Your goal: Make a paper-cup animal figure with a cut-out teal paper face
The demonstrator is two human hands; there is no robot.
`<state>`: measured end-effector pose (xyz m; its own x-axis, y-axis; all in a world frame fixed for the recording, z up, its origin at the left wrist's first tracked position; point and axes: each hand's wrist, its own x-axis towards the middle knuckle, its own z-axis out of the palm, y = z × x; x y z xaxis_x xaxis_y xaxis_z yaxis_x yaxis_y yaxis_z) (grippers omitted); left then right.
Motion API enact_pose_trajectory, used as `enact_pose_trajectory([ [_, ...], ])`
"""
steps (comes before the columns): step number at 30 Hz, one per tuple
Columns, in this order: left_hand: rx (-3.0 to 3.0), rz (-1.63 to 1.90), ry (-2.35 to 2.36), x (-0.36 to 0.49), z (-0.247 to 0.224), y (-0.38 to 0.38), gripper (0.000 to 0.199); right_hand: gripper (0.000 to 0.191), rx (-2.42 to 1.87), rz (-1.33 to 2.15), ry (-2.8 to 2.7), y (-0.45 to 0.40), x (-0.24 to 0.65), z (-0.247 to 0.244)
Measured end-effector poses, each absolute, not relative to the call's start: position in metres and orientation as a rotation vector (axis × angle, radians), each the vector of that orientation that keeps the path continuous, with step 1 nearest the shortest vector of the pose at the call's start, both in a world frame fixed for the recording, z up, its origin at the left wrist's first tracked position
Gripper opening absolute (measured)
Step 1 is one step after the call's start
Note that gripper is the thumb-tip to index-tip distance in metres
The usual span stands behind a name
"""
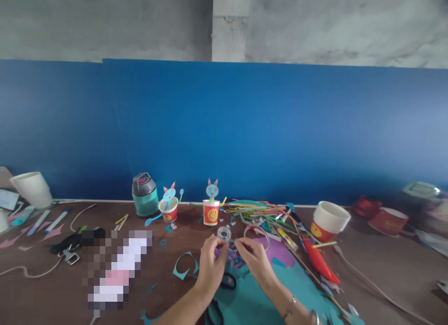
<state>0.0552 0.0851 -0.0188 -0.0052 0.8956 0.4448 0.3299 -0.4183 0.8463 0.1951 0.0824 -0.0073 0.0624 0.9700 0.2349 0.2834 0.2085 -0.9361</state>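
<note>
My left hand and my right hand face each other over the front of the table, thumbs and fingers pinched. Whatever lies between their fingertips is too small to make out. Just beyond the left fingertips is a roll of clear tape. Purple paper scraps lie below the fingers. Black-handled scissors rest by my left wrist, partly hidden. A sheet of teal paper spreads under my right forearm, with purple paper beyond it.
Two paper cups, one in the middle and one to its left, carry blue animal faces. A teal flask stands left of them. Colourful pipe cleaners are heaped at the back. To the right are a mug and a red pouch-like object.
</note>
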Motion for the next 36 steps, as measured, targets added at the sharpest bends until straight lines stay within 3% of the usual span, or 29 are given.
enact_pose_trajectory([
  [5, 1.692, 1.447, 1.219, 0.057, -0.015, 0.083, 0.02, 0.025, -1.296, 0.799, -1.39, 0.082, 0.194, -0.007],
  [12, 1.529, 1.396, 1.176, 0.06, -0.017, 0.086, 0.027, 0.029, -1.22, 0.962, -1.393, 0.084, 0.196, -0.002],
  [22, 1.161, 1.441, 1.125, 0.064, -0.038, 0.094, 0.03, 0.02, -1.385, 0.893, -1.245, 0.199, 0.203, 0.05],
  [36, 1.098, 1.47, 1.074, 0.066, -0.039, 0.094, 0.024, 0.017, -1.388, 1.035, -1.265, 0.239, 0.204, 0.033],
])
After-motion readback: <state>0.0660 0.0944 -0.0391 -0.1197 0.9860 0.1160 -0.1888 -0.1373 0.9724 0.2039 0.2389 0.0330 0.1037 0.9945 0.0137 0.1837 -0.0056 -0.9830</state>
